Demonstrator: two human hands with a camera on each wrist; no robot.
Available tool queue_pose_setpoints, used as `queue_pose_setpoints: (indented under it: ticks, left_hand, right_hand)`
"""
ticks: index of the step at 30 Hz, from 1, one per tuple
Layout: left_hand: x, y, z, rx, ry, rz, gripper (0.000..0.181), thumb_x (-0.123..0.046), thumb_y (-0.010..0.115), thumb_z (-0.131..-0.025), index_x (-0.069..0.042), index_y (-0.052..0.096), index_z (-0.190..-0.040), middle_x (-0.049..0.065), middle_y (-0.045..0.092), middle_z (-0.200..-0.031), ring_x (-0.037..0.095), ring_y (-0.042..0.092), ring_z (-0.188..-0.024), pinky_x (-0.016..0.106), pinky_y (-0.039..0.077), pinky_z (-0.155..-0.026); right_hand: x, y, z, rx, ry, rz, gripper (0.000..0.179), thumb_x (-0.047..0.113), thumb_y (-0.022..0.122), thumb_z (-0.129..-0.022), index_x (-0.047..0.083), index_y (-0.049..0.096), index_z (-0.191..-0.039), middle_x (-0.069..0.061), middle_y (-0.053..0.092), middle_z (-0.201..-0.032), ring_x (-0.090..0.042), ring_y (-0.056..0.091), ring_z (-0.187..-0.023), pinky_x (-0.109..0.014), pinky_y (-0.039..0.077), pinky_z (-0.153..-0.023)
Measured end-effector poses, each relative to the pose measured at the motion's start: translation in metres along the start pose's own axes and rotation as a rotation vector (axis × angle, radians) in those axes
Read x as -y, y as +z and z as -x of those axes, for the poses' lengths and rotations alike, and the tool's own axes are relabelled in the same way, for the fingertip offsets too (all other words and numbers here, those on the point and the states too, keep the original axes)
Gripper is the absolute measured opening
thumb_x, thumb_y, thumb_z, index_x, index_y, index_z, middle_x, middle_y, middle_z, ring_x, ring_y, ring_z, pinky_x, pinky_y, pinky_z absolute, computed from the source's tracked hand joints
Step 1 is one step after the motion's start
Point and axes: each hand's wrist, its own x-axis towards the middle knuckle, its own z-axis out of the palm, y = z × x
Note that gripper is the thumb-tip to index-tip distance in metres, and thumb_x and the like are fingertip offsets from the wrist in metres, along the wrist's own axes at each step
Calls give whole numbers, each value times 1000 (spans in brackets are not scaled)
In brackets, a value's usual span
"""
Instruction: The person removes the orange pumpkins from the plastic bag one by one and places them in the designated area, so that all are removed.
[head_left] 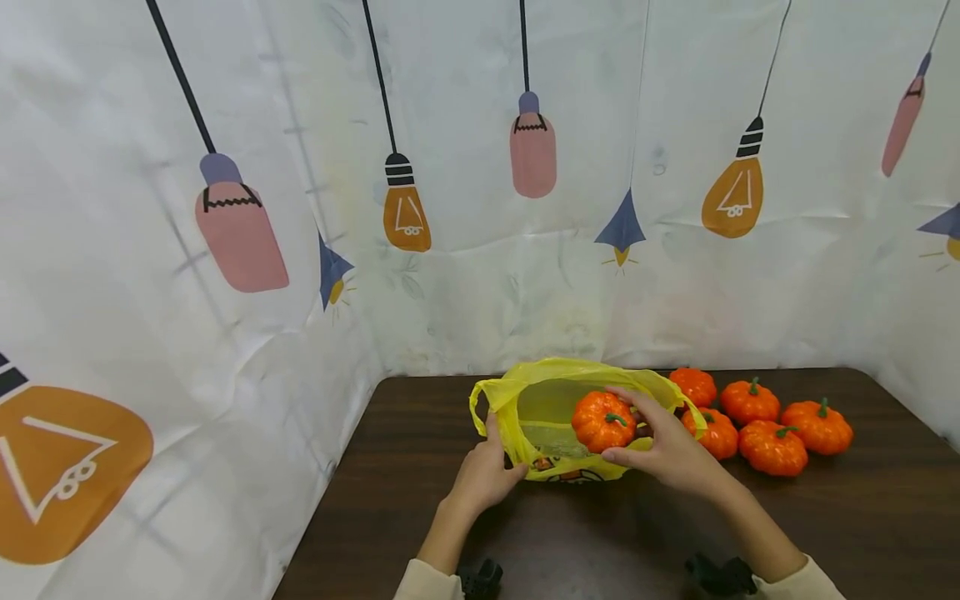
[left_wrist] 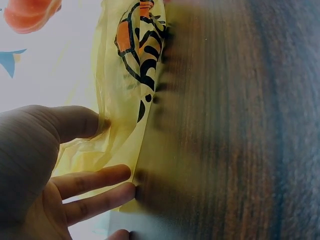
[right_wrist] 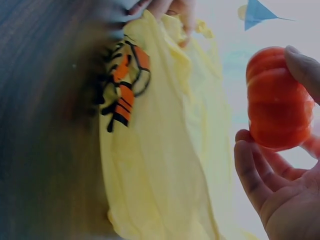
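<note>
A yellow plastic bag (head_left: 555, 371) with an orange-and-black print lies on the table, its mouth held wide. My left hand (head_left: 482, 473) holds the bag's left side between thumb and fingers, as the left wrist view also shows. In my right hand (head_left: 675, 450) is a small orange toy pumpkin (head_left: 597, 421) with a green stem, gripped between thumb and fingers at the bag's mouth. The right wrist view shows this pumpkin (right_wrist: 277, 100) beside the yellow bag (right_wrist: 155, 130), apart from it. Part of the bag's inside is hidden behind the pumpkin.
Several more orange pumpkins (head_left: 772, 447) sit in a cluster right of the bag on the dark wooden table (head_left: 405, 467). One of them (head_left: 693, 386) is partly behind the bag's right handle. A white curtain (head_left: 465, 308) with printed lamps hangs behind and at the left.
</note>
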Motion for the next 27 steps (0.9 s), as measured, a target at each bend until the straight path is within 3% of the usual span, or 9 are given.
queue_pose_setpoints:
  ticks: [10,16,20,23,27]
  left_hand:
    - [2,0,-1,-2,-11,16,110,-33,74,-93,-3,-4,-164,1,53,-62,17,45,-48,33,37,-49]
    - [4,-2,1,7,-18,41,110,-32,74,-92,-3,-4,-164,2,52,-62,17,44,-46,33,37,-47]
    - [4,-3,0,1,-12,37,110,-32,74,-93,-3,-4,-164,1,51,-61,17,43,-46,33,36,-46]
    - [4,-4,-1,-5,-7,26,110,-32,74,-93,-2,-4,-164,1,50,-61,16,43,-46,33,35,-46]
    - [2,-3,0,1,-7,39,109,-32,74,-93,-2,-3,-164,2,50,-61,17,43,-47,34,35,-47]
  right_hand:
    - [6,-25,3,-37,-6,-27,81,23,79,-91,24,34,-159,-14,45,-147,-16,63,-108,-33,58,-81]
    - [7,-40,6,-86,30,32,83,25,78,-92,27,31,-160,-16,44,-148,-31,61,-114,-30,58,-77]
    - [2,-50,8,-125,46,98,84,28,78,-92,27,30,-161,-15,42,-152,-36,58,-119,-29,56,-81]
    - [-3,-57,10,-137,56,123,84,29,76,-93,28,29,-162,-15,39,-156,-30,57,-121,-28,55,-83]
    - [-7,-67,15,-144,73,129,83,28,75,-95,28,26,-163,-17,35,-159,-9,54,-117,-27,55,-81]
